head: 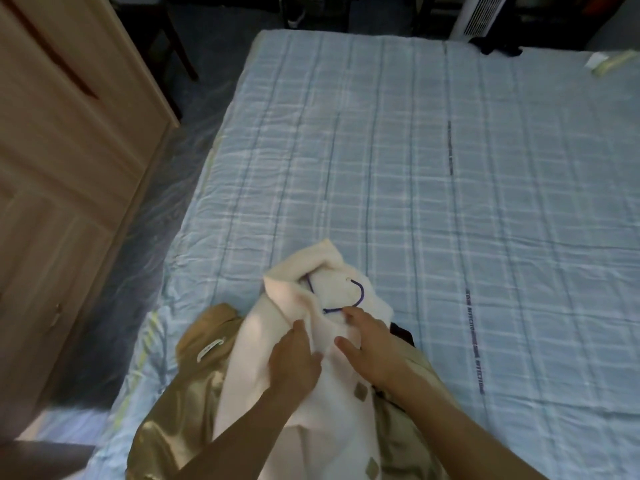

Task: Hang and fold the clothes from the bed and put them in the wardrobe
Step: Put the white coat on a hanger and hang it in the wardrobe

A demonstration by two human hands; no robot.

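Your left hand (294, 362) pinches the coat (256, 362) by its collar on the bed (433, 174); your right hand (372, 353) rests spread on it, forefinger touching the hanger (361, 293). A gold garment (180, 414) lies beneath.

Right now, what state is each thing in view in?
Plaid bedsheet: spread flat, wrinkled.
Gold garment: spread on the bedsheet.
Cream coat: lying on the gold garment, collar opened up.
Purple hanger: lying inside the collar, partly covered.
Left hand: grips the coat's lapel.
Right hand: fingertip touches the hanger; grip unclear.
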